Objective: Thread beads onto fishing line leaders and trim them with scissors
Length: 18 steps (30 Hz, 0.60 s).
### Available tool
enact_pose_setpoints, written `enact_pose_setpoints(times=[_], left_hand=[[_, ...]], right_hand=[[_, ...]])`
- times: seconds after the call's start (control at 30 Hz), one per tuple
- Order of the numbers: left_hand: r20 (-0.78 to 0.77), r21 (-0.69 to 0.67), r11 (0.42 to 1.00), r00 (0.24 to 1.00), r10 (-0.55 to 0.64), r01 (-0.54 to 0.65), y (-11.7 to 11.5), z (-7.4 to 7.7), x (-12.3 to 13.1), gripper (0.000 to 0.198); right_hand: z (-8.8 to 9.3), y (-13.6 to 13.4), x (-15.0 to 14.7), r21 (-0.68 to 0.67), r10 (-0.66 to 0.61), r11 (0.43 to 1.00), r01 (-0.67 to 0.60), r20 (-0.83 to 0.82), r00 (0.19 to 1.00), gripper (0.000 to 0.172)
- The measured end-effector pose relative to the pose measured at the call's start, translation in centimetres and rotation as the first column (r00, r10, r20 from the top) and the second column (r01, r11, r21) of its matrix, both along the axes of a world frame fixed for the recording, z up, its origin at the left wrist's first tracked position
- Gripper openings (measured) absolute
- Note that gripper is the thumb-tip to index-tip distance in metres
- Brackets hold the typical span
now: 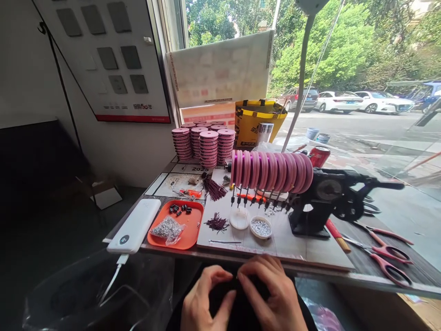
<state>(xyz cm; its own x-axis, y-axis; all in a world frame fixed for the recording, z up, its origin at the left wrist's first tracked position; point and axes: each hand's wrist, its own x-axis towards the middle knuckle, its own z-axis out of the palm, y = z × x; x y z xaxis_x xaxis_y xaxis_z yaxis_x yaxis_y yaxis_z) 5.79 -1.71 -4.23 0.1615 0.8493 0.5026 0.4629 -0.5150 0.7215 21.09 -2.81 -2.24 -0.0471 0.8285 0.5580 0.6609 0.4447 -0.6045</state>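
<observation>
Both hands are in front of the table's near edge, low in the view, with their fingertips close together. My left hand (pixel 203 294) is curved, its thumb and forefinger apart with a visible gap. My right hand (pixel 275 292) has thumb and forefinger pressed together in a pinch; a tiny pale speck shows at the tips, too small to name. On the board (pixel 241 249) beyond lie a shallow dish of silvery beads (pixel 261 227), a white round lid (pixel 239 218), a heap of short dark red pieces (pixel 217 222) and a thin metal rod (pixel 225 242).
A black winding device (pixel 327 191) carries a row of pink spools (pixel 272 171) above the board. Left are an orange tray (pixel 189 234) and a white power bank (pixel 134 225). Scissors (pixel 389 262) and pliers (pixel 382 232) lie right. Stacked pink spools (pixel 208 149) stand behind.
</observation>
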Motion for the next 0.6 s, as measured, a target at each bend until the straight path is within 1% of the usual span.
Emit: enact_pose_setpoints(times=[0.03, 0.1, 0.2, 0.27, 0.37, 0.47, 0.6], left_hand=[[-0.021, -0.021, 1.000, 1.000, 0.022, -0.022, 0.2, 0.1, -0.4, 0.013], [-0.095, -0.015, 0.999, 0.994, 0.044, -0.046, 0.6, -0.2, -1.0, 0.012], [-0.197, 0.051, 0.999, 0.980, 0.021, -0.011, 0.8, -1.1, -1.6, 0.014], [-0.244, 0.102, 0.995, 0.969, 0.025, 0.000, 0.9, -1.8, -1.6, 0.019], [-0.318, 0.160, 0.987, 0.945, 0.071, -0.021, 1.0, -2.3, -1.4, 0.026], [-0.381, 0.219, 0.975, 0.918, 0.111, -0.027, 1.4, -2.3, -1.2, 0.031], [-0.507, 0.289, 0.957, 0.853, 0.126, 0.031, 1.8, -2.1, -1.1, 0.032]], right_hand=[[0.5, 0.7, -0.3, 0.007, -0.044, 0.999, 0.044, -0.003, 0.999, 0.012], [1.1, 2.1, -1.0, 0.000, -0.114, 0.993, 0.114, 0.011, 0.993, 0.015], [1.1, 3.9, -1.9, -0.049, -0.137, 0.989, 0.142, 0.092, 0.986, 0.016], [0.9, 4.6, -2.3, -0.075, -0.125, 0.988, 0.138, 0.156, 0.980, 0.017], [0.6, 5.1, -2.2, -0.128, -0.061, 0.987, 0.093, 0.234, 0.970, 0.019], [0.8, 5.4, -1.9, -0.150, -0.007, 0.987, 0.056, 0.306, 0.952, 0.019], [1.1, 5.7, -1.8, -0.127, -0.005, 0.990, 0.053, 0.353, 0.936, 0.022]])
